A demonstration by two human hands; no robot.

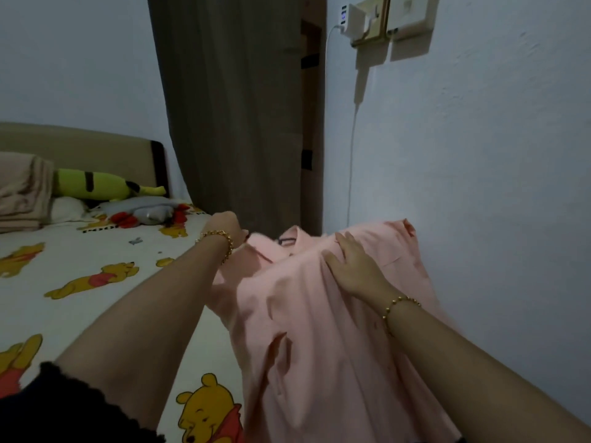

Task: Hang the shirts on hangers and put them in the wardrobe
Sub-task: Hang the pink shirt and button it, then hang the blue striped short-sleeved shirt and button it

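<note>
My right hand (351, 266) lies flat on the pink collared shirt (303, 330), fingers spread and straight, pressing the fabric near its right shoulder. My left hand (225, 230) is curled, back toward the camera, gripping the cloth at the collar's left edge; its fingertips are hidden from me. Each wrist carries a gold beaded bracelet (399, 303).

The shirt is held up in the air between both hands, just off the bed's near edge, with the collar at the top and the body hanging down in loose folds toward the bottom of the view. It is a plain, soft pale pink. A short dark bar (285, 241) shows inside the neck opening; I cannot tell whether it is a hanger.

To the left is the bed (80, 266), covered with a white sheet printed with yellow cartoon bears. At its head lie a yellow-green plush toy (96, 187), a grey plush toy with red patches (150, 212) and a folded beige blanket (22, 193), against a tan padded headboard (80, 142). Behind the shirt hangs a brown curtain (230, 107). On the pale wall (479, 155) to the right, a white charger (350, 16) is plugged in high up, its white cable (353, 139) running down behind the shirt.
</note>
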